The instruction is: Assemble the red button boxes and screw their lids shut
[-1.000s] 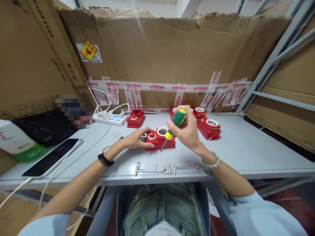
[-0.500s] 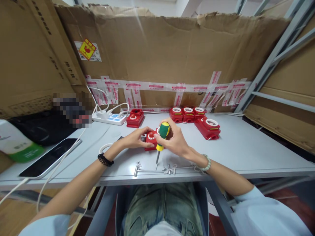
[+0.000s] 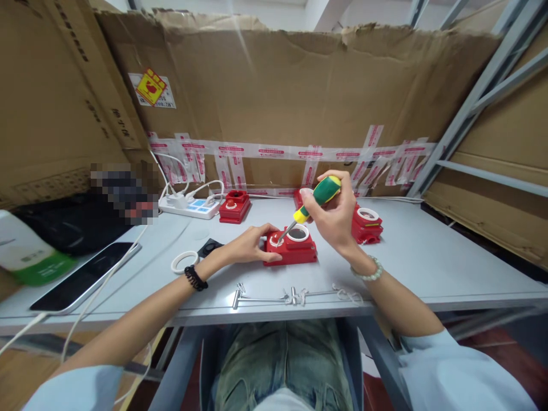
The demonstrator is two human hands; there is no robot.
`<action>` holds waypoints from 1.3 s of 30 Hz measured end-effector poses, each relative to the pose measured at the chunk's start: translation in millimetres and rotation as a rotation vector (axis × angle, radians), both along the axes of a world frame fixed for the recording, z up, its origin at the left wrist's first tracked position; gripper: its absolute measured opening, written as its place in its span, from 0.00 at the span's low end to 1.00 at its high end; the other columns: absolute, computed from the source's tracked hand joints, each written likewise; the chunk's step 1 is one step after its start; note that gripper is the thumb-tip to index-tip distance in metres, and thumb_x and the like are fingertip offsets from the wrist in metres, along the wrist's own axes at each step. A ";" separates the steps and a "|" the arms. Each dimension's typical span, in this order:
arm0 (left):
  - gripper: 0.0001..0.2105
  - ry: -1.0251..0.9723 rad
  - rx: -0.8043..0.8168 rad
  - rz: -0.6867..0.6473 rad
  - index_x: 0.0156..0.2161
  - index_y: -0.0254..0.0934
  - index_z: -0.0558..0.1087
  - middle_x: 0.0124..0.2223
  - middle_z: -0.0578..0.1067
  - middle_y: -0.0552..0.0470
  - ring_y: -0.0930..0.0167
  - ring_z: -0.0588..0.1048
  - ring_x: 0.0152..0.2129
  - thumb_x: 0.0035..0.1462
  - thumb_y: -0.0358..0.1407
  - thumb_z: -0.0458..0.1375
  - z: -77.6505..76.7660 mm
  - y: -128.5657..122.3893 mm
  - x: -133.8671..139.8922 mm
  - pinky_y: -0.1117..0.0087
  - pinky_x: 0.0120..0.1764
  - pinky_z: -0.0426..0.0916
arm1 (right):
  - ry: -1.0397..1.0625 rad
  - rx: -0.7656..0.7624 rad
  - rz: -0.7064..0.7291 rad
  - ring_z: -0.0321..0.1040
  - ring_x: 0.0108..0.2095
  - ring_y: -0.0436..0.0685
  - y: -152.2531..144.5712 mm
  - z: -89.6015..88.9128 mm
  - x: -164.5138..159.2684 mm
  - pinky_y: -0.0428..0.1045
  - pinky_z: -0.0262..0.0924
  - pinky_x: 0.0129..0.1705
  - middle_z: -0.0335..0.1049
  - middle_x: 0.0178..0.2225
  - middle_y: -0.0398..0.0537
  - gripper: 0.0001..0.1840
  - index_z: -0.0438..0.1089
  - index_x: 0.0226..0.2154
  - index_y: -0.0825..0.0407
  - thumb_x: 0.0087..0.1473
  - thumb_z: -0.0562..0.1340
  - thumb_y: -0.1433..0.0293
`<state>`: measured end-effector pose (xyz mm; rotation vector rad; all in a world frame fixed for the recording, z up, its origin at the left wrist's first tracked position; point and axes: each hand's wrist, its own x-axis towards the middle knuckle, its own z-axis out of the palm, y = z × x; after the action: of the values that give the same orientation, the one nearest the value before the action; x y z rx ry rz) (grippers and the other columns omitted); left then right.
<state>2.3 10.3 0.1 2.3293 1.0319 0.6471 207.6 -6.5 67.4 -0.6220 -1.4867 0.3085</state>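
Note:
A red box [image 3: 295,256] with a white ring round its round window lies on the table in front of me. My left hand [image 3: 252,245] grips its left end, thumb along the front side and fingers behind. In my right hand [image 3: 336,214] is a screwdriver [image 3: 326,190] with a green and yellow handle, held slanting down to the left. Its tip meets the box's top at the small red knob with white markings; whether a screw sits under the tip is too small to tell. Nearer me lie metal T-shaped rods [image 3: 261,299] with white string and some small screws [image 3: 240,287].
Left of my left hand are a loose white ring [image 3: 185,262] and a black part [image 3: 209,248]. Another red box [image 3: 234,208] stands beside a power strip [image 3: 192,208]. More red boxes [image 3: 367,226] stand back right, partly behind my right hand. A tablet [image 3: 85,278] lies far left.
My right hand has raised the screwdriver from the metal parts at the table's front edge and brought its tip onto the red box. The box and my left hand have shifted slightly right.

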 end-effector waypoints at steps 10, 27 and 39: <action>0.39 -0.040 -0.030 0.042 0.57 0.38 0.57 0.58 0.70 0.34 0.52 0.70 0.55 0.44 0.51 0.67 -8.5 -0.6 21.4 0.54 0.52 0.67 | -0.151 0.039 -0.086 0.56 0.20 0.45 32.3 -1.2 -7.5 0.44 0.57 0.22 0.57 0.24 0.34 0.14 0.59 0.38 0.48 0.51 0.64 0.66; 0.38 -0.072 -0.048 0.025 0.56 0.37 0.57 0.56 0.71 0.33 0.52 0.70 0.55 0.44 0.48 0.68 -7.5 -1.4 21.8 0.52 0.52 0.66 | -0.194 0.001 -0.087 0.57 0.20 0.46 25.8 -3.7 -10.3 0.44 0.57 0.23 0.59 0.24 0.35 0.16 0.60 0.39 0.48 0.51 0.64 0.63; 0.38 -0.060 -0.053 0.015 0.56 0.38 0.56 0.54 0.73 0.34 0.52 0.71 0.54 0.45 0.49 0.67 -5.2 -2.1 23.2 0.52 0.52 0.67 | -0.210 0.022 -0.079 0.55 0.20 0.46 27.5 -6.5 -10.2 0.44 0.56 0.22 0.58 0.23 0.34 0.16 0.60 0.39 0.47 0.50 0.64 0.65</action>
<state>25.5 8.2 -5.1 2.2452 1.0282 0.6834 197.5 21.0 60.9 -0.7101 -1.6587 0.1690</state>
